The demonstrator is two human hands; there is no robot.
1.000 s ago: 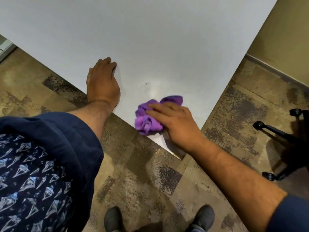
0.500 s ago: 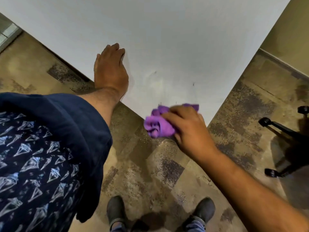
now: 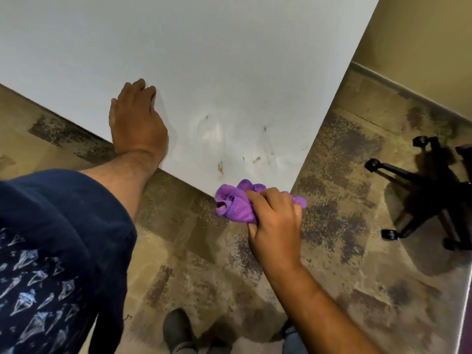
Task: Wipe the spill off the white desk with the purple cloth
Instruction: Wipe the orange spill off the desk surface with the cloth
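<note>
The purple cloth (image 3: 236,204) is bunched in the closed right grip (image 3: 274,221), just off the desk (image 3: 229,60) corner. The left hand (image 3: 136,122) lies flat, empty. Brown residue (image 3: 220,167) remains; firm, overlapping passes are advised.

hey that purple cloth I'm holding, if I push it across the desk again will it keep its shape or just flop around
Likely floppy: the purple cloth sits bunched in soft folds in your right hand. It probably drags rather than slides, since its ribbed weave looks grippy. Its loose end may trail off the white desk corner.
</note>
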